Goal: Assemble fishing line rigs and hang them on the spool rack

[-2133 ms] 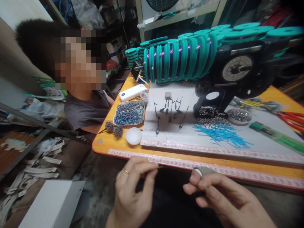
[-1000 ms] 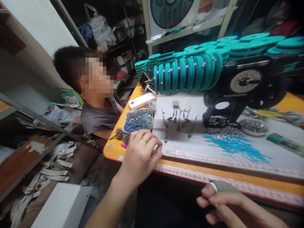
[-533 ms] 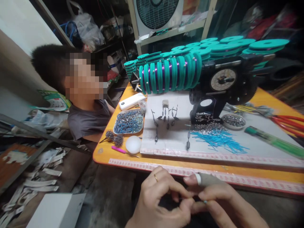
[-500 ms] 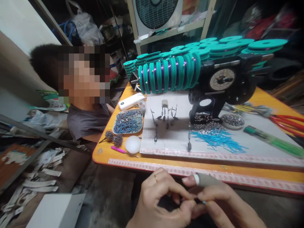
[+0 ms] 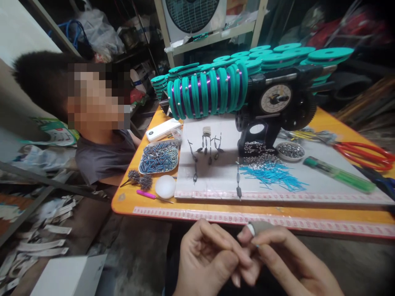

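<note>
My left hand [image 5: 206, 259] is in front of the table edge, thumb pressed toward the curled fingers. Whatever it grips, if anything, is hidden. Close beside it, my right hand [image 5: 286, 261] pinches a tiny blue piece [image 5: 257, 246] between thumb and index finger; only its end shows. A grey sleeve with a white edge [image 5: 265, 227] covers one of the right fingers. On the white board beyond lie thin blue tubes [image 5: 274, 176], small silver parts [image 5: 262, 158] and several dark swivel-like pieces with wire cages [image 5: 238, 185].
Green spools [image 5: 206, 92] with purple line sit on a black winding machine [image 5: 262, 107]. Around it are a tray of blue-grey pieces [image 5: 159, 158], a silver-filled dish [image 5: 290, 152], a green tube [image 5: 339, 174], red-handled pliers [image 5: 364, 154] and a pink-handled needle [image 5: 146, 194]. Another person [image 5: 101, 152] sits at left.
My left fingers have straightened somewhat and the hands' fingertips have shifted slightly. The right hand still pinches the blue piece. The whole view has moved, so the table appears farther left.
</note>
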{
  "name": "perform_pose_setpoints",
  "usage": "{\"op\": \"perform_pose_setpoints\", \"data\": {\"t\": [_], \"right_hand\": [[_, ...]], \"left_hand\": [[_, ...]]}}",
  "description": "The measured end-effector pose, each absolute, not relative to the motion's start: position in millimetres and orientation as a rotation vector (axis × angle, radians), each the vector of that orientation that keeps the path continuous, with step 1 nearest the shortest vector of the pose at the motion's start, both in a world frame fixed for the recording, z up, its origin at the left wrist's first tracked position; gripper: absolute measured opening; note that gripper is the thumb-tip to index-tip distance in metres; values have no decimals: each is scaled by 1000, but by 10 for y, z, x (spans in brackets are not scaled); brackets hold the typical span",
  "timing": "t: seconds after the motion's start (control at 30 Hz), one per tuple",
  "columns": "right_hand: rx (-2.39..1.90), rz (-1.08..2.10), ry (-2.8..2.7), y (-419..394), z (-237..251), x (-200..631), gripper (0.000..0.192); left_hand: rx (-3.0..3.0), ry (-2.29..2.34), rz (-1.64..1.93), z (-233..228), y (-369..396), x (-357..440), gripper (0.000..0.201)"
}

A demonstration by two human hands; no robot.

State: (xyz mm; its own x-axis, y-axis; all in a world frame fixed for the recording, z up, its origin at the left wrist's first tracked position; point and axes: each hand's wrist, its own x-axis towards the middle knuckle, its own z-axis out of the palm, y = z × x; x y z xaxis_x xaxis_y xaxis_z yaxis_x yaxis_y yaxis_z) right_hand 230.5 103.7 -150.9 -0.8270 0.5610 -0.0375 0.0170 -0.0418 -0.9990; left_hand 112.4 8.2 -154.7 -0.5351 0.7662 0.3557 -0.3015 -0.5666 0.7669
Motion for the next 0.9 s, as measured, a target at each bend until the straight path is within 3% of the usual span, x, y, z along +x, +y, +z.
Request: {"op": "perform_pose_setpoints", "data": {"t": [0.3, 0.9], "right_hand": [[-651, 1670, -1932, 1141, -1575, 2468, 12], [-697, 1675, -1945, 1149, -1661, 2491, 10]], "left_hand": [[1125, 1699, 1890, -1525, 88, 1159, 8], [1319, 2017, 1924, -1315, 162, 1193, 11]]}}
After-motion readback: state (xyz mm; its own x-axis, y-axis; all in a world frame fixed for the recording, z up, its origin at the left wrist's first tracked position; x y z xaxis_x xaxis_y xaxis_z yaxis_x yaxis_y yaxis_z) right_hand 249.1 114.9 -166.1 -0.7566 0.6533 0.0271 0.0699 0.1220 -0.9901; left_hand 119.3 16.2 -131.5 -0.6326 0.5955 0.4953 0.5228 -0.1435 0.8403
